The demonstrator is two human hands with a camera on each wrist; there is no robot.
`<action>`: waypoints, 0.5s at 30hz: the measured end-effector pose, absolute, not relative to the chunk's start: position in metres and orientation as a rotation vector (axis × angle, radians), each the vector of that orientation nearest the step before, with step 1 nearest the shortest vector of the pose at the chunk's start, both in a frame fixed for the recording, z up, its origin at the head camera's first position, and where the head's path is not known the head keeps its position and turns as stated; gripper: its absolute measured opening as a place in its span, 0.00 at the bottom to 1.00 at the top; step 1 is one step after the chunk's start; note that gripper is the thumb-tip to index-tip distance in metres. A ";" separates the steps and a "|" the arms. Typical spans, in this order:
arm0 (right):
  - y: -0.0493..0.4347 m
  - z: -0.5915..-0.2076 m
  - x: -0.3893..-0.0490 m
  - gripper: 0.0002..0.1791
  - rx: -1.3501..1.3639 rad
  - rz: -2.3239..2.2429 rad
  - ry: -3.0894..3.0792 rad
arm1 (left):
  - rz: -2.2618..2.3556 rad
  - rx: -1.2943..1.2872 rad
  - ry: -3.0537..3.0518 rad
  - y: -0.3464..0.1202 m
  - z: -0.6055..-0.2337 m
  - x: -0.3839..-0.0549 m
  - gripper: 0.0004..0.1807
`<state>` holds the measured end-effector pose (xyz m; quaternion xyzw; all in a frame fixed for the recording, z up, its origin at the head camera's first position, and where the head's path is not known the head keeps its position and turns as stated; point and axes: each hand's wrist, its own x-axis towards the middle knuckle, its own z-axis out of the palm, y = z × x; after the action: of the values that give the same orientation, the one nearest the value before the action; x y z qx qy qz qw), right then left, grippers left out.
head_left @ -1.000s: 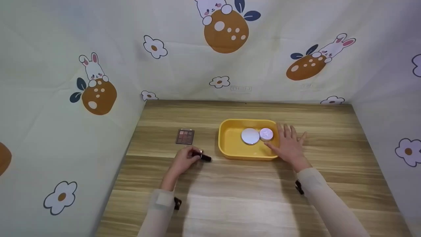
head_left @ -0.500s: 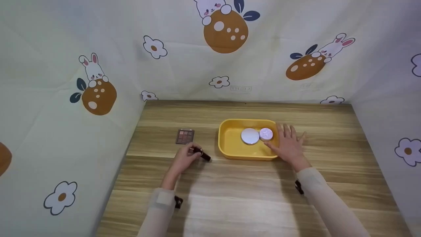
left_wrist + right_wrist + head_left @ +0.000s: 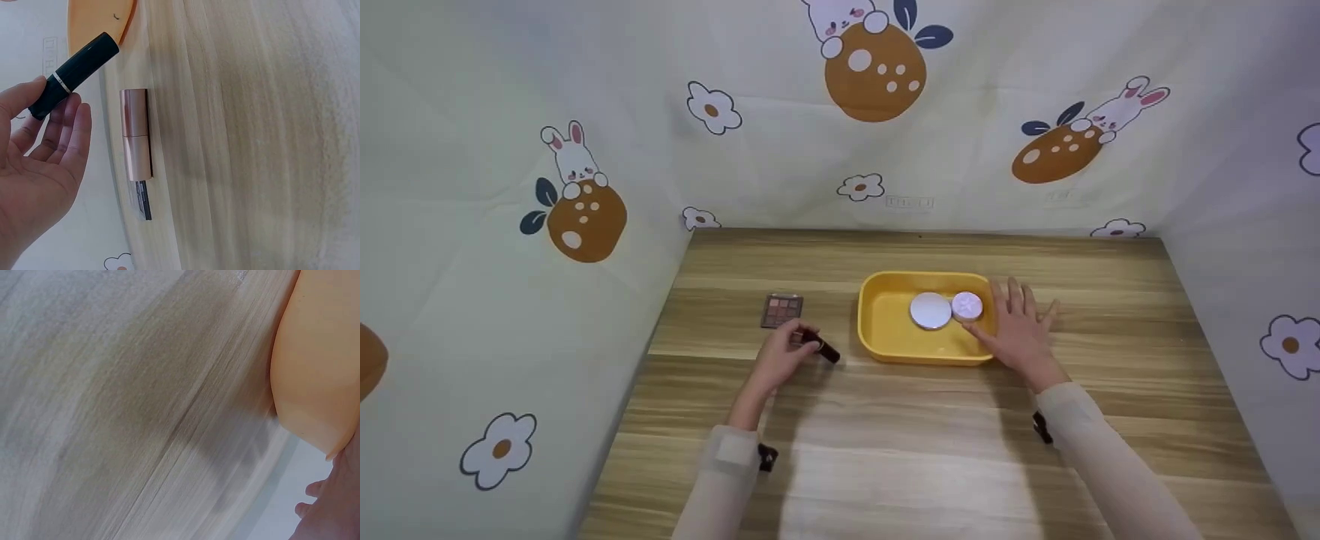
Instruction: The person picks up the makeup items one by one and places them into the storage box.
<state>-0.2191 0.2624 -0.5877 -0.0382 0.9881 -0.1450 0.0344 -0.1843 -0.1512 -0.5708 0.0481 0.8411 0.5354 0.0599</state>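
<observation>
Step in hand, I judge: pickup of the dark tube. L hand (image 3: 781, 358) has its grip closed on the black tube (image 3: 74, 74), silver band near the held end, lifted just off the tabletop (image 3: 885, 450). Rose-gold tube (image 3: 135, 135) lies on the tabletop just beside. Next move needs a carry over the yellow tray (image 3: 885, 334) rim. R hand (image 3: 1020, 330) flat, fingers straight, against the tray's right side. Two round compacts (image 3: 931, 310) inside; eyeshadow palette (image 3: 781, 310) left of the tray.

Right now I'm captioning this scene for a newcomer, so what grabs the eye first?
The yellow tray at mid-table, holding two round pale compacts side by side, with the right hand resting at its right rim. Left of it, the left hand holds a black lipstick tube near an eyeshadow palette.
</observation>
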 end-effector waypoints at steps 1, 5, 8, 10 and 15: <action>0.262 -0.588 -0.219 0.55 -0.120 -0.446 3.041 | 1.624 0.148 2.545 -0.151 -0.570 -0.185 0.12; 0.262 -0.588 -0.220 0.55 -0.126 -0.430 3.048 | 1.661 0.153 2.521 -0.149 -0.562 -0.184 0.12; 0.262 -0.588 -0.219 0.55 -0.128 -0.419 3.051 | 1.706 0.165 2.480 -0.147 -0.558 -0.185 0.14; 0.262 -0.588 -0.219 0.55 -0.129 -0.420 3.057 | 1.713 0.180 2.477 -0.147 -0.557 -0.187 0.14; 0.262 -0.588 -0.218 0.55 -0.128 -0.445 3.059 | 1.711 0.218 2.510 -0.147 -0.555 -0.192 0.13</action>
<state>-0.2183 0.2619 -0.5883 -0.0414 0.9884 -0.1439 0.0236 -0.1917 -0.1466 -0.5551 0.0715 0.8232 0.5611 0.0483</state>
